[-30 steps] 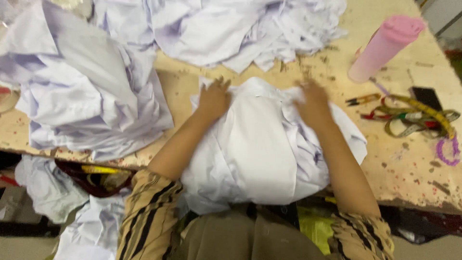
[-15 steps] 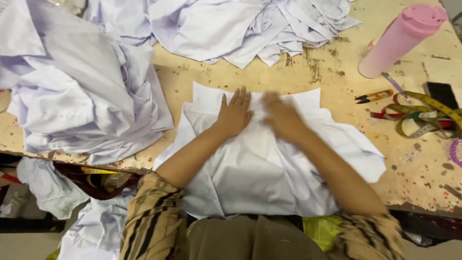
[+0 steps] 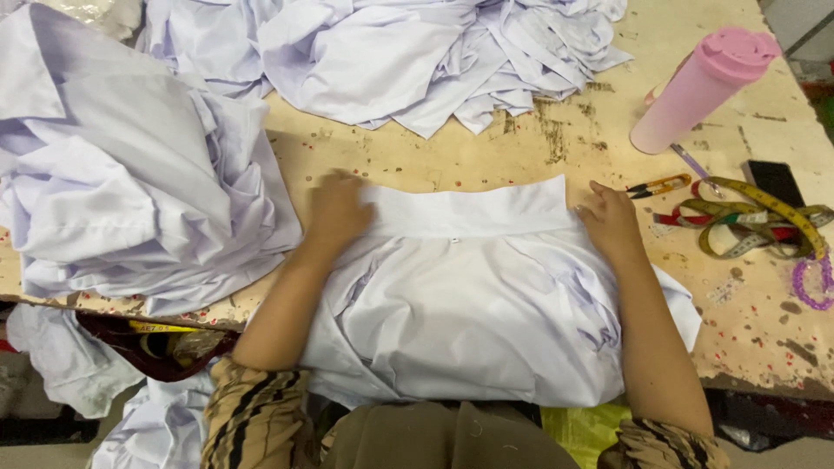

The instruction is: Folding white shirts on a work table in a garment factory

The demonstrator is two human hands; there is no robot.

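Where my hands met mid-shirt before, they now sit apart.
Left hand point(image 3: 337, 211), blurred, seemingly flat, and right hand point(image 3: 608, 217) press the white shirt point(image 3: 469, 304) collar's ends.

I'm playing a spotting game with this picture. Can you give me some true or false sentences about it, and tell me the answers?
1. Both hands press on the white shirt. True: left hand, right hand, one at each end of the collar.
2. The pink bottle lies flat. False: it stands, leaning.
3. A yellow measuring tape lies right of the right hand. True.
4. The right hand holds the small scissors. False: they lie on the table beside it.
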